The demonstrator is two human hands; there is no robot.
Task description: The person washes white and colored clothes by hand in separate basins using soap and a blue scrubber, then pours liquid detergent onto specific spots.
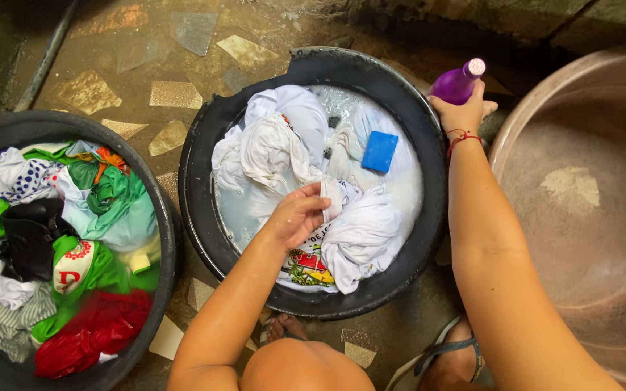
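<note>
The left hand [300, 215] is curled around a fold of white cloth [356, 232] in the soapy water near the front rim of the black basin [429, 217], forearm slanting in from below. A blue soap bar [380, 151] floats toward the basin's far side. Past the right rim, the right hand [464, 112] grips a purple bottle [456, 83], arm extended; its cap looks pale, though blurred.

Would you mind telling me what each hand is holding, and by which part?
Right hand: purple bottle, held around its lower body. Left hand: a fold of white cloth in the black basin.
</note>
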